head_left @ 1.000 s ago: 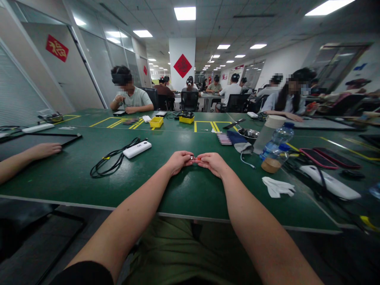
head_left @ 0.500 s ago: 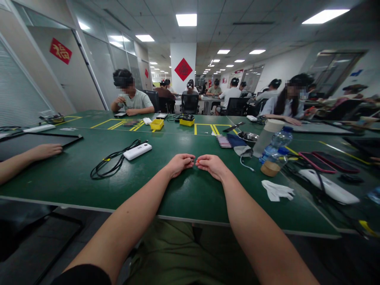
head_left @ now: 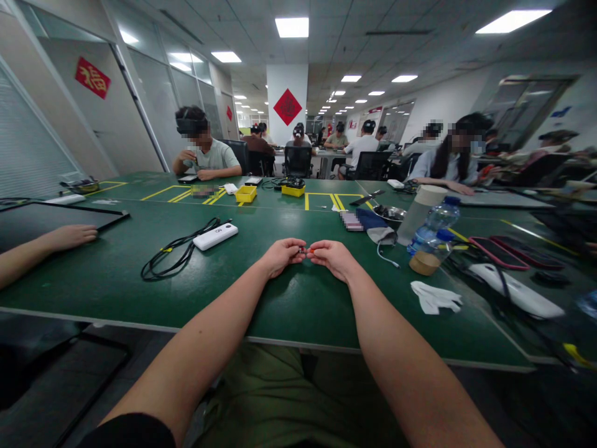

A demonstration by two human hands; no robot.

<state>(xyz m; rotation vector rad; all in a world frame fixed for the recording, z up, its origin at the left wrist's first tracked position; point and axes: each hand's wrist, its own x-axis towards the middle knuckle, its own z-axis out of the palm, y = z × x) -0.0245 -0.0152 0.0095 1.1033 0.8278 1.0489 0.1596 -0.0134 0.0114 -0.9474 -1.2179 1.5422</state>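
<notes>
My left hand (head_left: 280,257) is closed in a pinch over the green table (head_left: 303,308). Between its thumb and fingers sits a small dark and silvery piece (head_left: 301,251), too small to name. Facing it, my right hand (head_left: 333,257) pinches a small orange-red piece (head_left: 312,250), mostly covered by the fingertips. The two sets of fingertips almost meet; whether the pieces touch, I cannot tell. To the left of my left hand lies a white power bank (head_left: 215,236) beside a coiled black cable (head_left: 175,255).
On the right stand a plastic bottle (head_left: 426,255) with brown liquid, a pale cylinder (head_left: 417,214) and a metal bowl (head_left: 390,213). A crumpled tissue (head_left: 435,297) lies nearer. Yellow bins (head_left: 245,194) sit farther back. Another person's hand (head_left: 77,236) rests on a dark panel at left.
My two hands' fingertips have come slightly closer together, both still pinching their small pieces. The view has tilted a little; the things on the table have stayed put.
</notes>
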